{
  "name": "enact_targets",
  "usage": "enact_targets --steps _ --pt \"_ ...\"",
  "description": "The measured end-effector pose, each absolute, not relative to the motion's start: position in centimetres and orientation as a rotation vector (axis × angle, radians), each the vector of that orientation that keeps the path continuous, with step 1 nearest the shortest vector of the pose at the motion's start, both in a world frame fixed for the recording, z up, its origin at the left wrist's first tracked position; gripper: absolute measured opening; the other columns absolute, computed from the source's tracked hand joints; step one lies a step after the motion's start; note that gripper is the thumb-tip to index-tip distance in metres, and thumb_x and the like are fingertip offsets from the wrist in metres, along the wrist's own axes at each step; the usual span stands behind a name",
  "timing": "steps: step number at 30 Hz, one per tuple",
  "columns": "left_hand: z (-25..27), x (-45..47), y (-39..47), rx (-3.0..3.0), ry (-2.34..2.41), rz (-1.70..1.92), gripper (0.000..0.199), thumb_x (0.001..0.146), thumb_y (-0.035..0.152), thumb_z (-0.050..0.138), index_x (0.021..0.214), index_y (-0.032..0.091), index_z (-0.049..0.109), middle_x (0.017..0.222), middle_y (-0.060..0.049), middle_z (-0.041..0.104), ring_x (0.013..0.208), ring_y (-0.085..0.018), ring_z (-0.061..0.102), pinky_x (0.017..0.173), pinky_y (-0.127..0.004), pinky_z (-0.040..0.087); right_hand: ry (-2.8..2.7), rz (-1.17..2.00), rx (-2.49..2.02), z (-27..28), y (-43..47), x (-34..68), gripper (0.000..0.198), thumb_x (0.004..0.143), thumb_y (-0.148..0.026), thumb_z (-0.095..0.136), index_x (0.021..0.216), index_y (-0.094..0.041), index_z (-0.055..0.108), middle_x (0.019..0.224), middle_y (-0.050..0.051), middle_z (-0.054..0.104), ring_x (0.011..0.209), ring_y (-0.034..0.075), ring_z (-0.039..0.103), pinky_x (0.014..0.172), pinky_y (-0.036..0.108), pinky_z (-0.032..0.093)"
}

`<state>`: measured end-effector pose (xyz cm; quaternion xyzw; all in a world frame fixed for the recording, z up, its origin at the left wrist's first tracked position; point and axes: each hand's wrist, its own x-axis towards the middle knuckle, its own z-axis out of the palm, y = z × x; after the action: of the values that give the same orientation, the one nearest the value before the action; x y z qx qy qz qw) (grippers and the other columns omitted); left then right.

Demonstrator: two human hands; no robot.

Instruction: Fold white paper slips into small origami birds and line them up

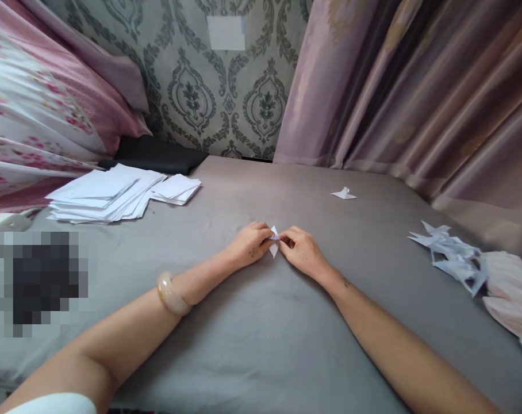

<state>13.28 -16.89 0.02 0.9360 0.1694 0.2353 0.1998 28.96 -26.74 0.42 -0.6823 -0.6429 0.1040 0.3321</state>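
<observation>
Between my two hands, over the middle of the grey cloth (252, 333), is a small folded white paper piece (273, 249) with a point at top and bottom. My left hand (253, 244) pinches its left side, thumb and fingers together. On the other side my right hand (302, 248) grips the right part with its fingertips. The fingers cover the paper's middle, so its exact folds are hidden. A similar folded white paper figure (344, 194) sits alone farther back, to the right of my hands.
At the back left lie a stack of white paper sheets (101, 195) and a smaller stack (177, 188). Several folded paper figures (453, 253) are heaped at the right, beside pale pink fabric (509, 287). A black flat item (157, 154) lies near the patterned wall. Curtains (373, 86) hang behind.
</observation>
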Motion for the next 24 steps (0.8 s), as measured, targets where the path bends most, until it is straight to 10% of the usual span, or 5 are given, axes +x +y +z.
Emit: enact_targets --steps 24 --pt "0.8 13.3 -16.0 2.717 0.391 0.502 0.022 0.093 0.022 0.043 0.079 0.016 0.058 0.088 -0.008 0.060 0.083 -0.017 0.055 0.079 -0.031 0.046 -1.740 0.334 -1.902 1.3 -27.0 29.0 0.016 0.088 -0.024 0.051 0.091 -0.023 0.067 0.093 0.003 0.065 0.077 0.015 0.060 0.066 0.026 0.040"
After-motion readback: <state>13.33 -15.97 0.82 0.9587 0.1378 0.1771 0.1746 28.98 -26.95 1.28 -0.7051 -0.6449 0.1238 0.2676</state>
